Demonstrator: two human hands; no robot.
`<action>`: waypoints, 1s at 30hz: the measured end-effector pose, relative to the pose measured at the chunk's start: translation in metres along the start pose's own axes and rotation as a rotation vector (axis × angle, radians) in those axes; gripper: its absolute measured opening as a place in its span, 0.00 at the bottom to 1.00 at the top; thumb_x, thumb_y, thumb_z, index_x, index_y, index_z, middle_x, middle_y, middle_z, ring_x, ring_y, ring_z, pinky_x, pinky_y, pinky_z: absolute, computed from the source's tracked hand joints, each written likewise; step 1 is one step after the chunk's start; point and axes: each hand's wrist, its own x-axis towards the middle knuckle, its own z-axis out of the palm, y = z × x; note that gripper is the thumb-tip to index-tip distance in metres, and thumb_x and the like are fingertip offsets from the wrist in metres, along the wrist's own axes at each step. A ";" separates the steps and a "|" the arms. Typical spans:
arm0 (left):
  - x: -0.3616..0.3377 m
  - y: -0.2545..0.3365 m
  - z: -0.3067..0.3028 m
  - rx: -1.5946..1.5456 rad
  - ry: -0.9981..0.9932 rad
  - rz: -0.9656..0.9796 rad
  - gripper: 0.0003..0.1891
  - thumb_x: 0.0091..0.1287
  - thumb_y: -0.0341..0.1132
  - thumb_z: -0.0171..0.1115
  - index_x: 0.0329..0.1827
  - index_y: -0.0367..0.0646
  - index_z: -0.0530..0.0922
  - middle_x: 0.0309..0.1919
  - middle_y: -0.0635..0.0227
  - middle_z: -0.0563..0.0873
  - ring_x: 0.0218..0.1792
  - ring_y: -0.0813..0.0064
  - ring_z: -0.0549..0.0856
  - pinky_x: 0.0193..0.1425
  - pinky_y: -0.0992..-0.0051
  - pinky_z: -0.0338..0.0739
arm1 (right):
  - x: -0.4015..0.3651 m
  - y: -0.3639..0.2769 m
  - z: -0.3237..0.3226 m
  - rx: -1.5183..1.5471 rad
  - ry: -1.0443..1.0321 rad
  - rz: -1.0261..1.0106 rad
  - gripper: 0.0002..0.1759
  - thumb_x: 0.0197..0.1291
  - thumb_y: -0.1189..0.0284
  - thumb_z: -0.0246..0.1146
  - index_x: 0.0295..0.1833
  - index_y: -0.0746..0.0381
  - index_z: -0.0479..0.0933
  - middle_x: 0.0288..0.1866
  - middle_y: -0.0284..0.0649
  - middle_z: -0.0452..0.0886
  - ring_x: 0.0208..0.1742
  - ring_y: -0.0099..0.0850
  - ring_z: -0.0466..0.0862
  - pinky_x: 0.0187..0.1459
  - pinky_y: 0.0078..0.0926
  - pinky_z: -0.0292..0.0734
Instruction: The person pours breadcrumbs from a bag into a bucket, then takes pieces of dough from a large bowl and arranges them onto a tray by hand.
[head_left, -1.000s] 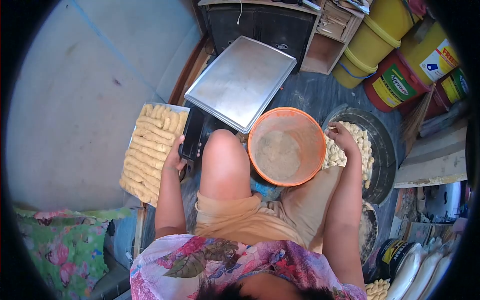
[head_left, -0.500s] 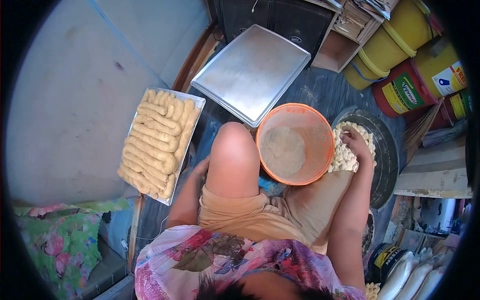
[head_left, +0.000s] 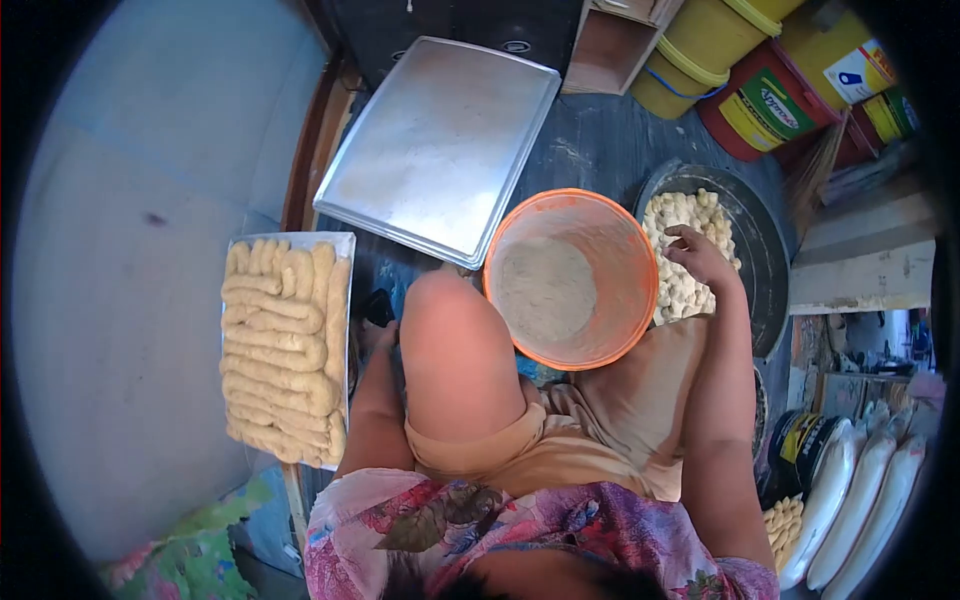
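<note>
My right hand [head_left: 702, 262] hovers close over a heap of small pale dough pieces [head_left: 690, 215], its fingers bent and apart. The heap lies in a wide black basin [head_left: 765, 225] by my right knee. Down beside my left knee, my left hand [head_left: 380, 336] is mostly hidden, right at a small dark object [head_left: 376, 307]; I cannot tell whether it grips that. Between my legs stands an orange-rimmed bucket [head_left: 625, 340] with a floury layer at its bottom. To the left, a metal tray [head_left: 345, 245] bears long rolled strips of dough [head_left: 275, 345].
A large bare metal tray [head_left: 440, 140] lies beyond my left knee. Lidded yellow buckets [head_left: 690, 60] and a red bucket [head_left: 765, 110] stand at the far right. Long white packages [head_left: 865, 495] lie at the lower right. A pale wall [head_left: 130, 280] bounds the left side.
The view has turned and shifted, so the trays and buckets sit differently in it. My left hand shows farther forward past the knee, near the dark object. My right hand stays over the dough pieces.
</note>
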 end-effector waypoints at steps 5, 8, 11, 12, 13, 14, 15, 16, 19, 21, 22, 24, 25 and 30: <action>0.008 0.017 -0.009 -0.126 0.321 0.047 0.23 0.64 0.49 0.59 0.57 0.44 0.77 0.48 0.61 0.83 0.46 0.69 0.82 0.51 0.70 0.77 | -0.004 -0.008 -0.002 -0.079 -0.040 0.078 0.28 0.57 0.64 0.67 0.62 0.63 0.72 0.39 0.39 0.81 0.41 0.28 0.79 0.45 0.28 0.74; -0.028 0.053 -0.078 -1.136 -0.163 0.348 0.18 0.66 0.41 0.60 0.56 0.43 0.76 0.42 0.69 0.81 0.41 0.79 0.79 0.45 0.78 0.73 | -0.002 -0.003 -0.005 -0.088 -0.029 0.051 0.29 0.56 0.64 0.67 0.62 0.63 0.72 0.40 0.40 0.81 0.41 0.29 0.79 0.45 0.28 0.75; -0.104 0.083 -0.177 -1.520 -0.441 0.431 0.16 0.67 0.36 0.62 0.55 0.42 0.75 0.38 0.75 0.80 0.39 0.85 0.77 0.42 0.84 0.71 | -0.004 0.000 -0.008 -0.067 -0.017 0.032 0.30 0.56 0.63 0.67 0.63 0.63 0.71 0.41 0.41 0.81 0.42 0.31 0.80 0.45 0.29 0.75; -0.129 0.091 -0.208 -1.530 -0.450 0.460 0.17 0.67 0.37 0.62 0.56 0.41 0.75 0.37 0.76 0.79 0.40 0.84 0.77 0.44 0.84 0.71 | -0.005 -0.004 -0.009 -0.064 -0.021 0.017 0.30 0.56 0.63 0.68 0.63 0.63 0.71 0.41 0.41 0.81 0.42 0.31 0.80 0.45 0.29 0.75; -0.145 0.098 -0.238 -1.478 -0.409 0.518 0.17 0.67 0.38 0.62 0.56 0.42 0.75 0.38 0.76 0.79 0.41 0.84 0.77 0.46 0.83 0.71 | -0.007 -0.007 -0.010 -0.063 -0.023 0.002 0.31 0.56 0.63 0.68 0.63 0.63 0.71 0.41 0.41 0.81 0.42 0.31 0.80 0.45 0.29 0.75; -0.156 0.106 -0.263 -1.426 -0.367 0.575 0.17 0.67 0.38 0.63 0.56 0.42 0.75 0.39 0.75 0.79 0.42 0.84 0.77 0.48 0.83 0.71 | -0.009 -0.006 -0.010 -0.048 -0.023 0.002 0.31 0.56 0.63 0.68 0.63 0.63 0.71 0.41 0.41 0.81 0.42 0.31 0.80 0.45 0.29 0.75; -0.159 0.111 -0.282 -1.472 -0.374 0.648 0.20 0.67 0.41 0.62 0.58 0.43 0.73 0.44 0.74 0.78 0.45 0.81 0.76 0.51 0.78 0.71 | -0.011 -0.005 -0.011 -0.035 -0.021 -0.001 0.31 0.56 0.63 0.68 0.64 0.64 0.70 0.41 0.41 0.81 0.42 0.31 0.80 0.45 0.30 0.75; -0.160 0.115 -0.300 -1.518 -0.378 0.720 0.23 0.67 0.44 0.61 0.60 0.43 0.72 0.48 0.72 0.77 0.48 0.78 0.76 0.55 0.74 0.71 | -0.013 -0.006 -0.013 -0.023 -0.020 -0.005 0.32 0.56 0.63 0.68 0.64 0.64 0.70 0.40 0.41 0.81 0.42 0.31 0.80 0.45 0.30 0.75; -0.177 0.144 -0.350 -1.759 -0.434 0.559 0.26 0.64 0.42 0.64 0.64 0.45 0.69 0.48 0.72 0.75 0.51 0.77 0.74 0.59 0.73 0.67 | -0.020 0.004 -0.020 0.048 -0.035 -0.036 0.32 0.56 0.63 0.68 0.64 0.65 0.69 0.40 0.42 0.82 0.42 0.31 0.80 0.45 0.29 0.75; -0.194 0.163 -0.352 -1.587 -0.294 0.562 0.33 0.63 0.40 0.64 0.69 0.42 0.61 0.55 0.66 0.73 0.57 0.72 0.71 0.62 0.69 0.65 | -0.019 0.017 -0.026 0.066 -0.013 -0.053 0.32 0.56 0.64 0.68 0.64 0.64 0.70 0.42 0.43 0.82 0.42 0.30 0.80 0.44 0.29 0.75; -0.203 0.171 -0.351 -1.496 -0.223 0.560 0.37 0.62 0.39 0.65 0.71 0.41 0.57 0.58 0.62 0.73 0.59 0.69 0.70 0.63 0.67 0.64 | -0.022 0.019 -0.028 0.065 0.005 -0.048 0.32 0.56 0.64 0.68 0.64 0.64 0.69 0.42 0.43 0.82 0.42 0.31 0.80 0.44 0.29 0.75; -0.210 0.182 -0.320 -1.412 -0.188 0.529 0.47 0.58 0.36 0.66 0.75 0.38 0.46 0.68 0.50 0.62 0.70 0.59 0.60 0.72 0.63 0.55 | -0.028 0.020 -0.032 0.061 0.040 -0.038 0.32 0.56 0.64 0.68 0.64 0.64 0.69 0.42 0.44 0.82 0.42 0.31 0.80 0.44 0.30 0.76; -0.202 0.182 -0.295 -1.494 -0.306 0.472 0.50 0.56 0.34 0.68 0.76 0.37 0.43 0.69 0.50 0.61 0.69 0.59 0.62 0.71 0.63 0.57 | -0.030 0.021 -0.032 0.074 0.040 -0.050 0.32 0.56 0.64 0.68 0.64 0.64 0.69 0.42 0.44 0.82 0.43 0.31 0.80 0.44 0.30 0.76; -0.172 0.178 -0.241 -1.131 -0.399 0.196 0.59 0.53 0.44 0.70 0.76 0.49 0.32 0.71 0.45 0.54 0.66 0.46 0.64 0.63 0.36 0.60 | -0.035 0.021 -0.034 0.067 0.028 -0.091 0.32 0.56 0.64 0.68 0.64 0.64 0.69 0.43 0.44 0.82 0.44 0.32 0.81 0.44 0.31 0.76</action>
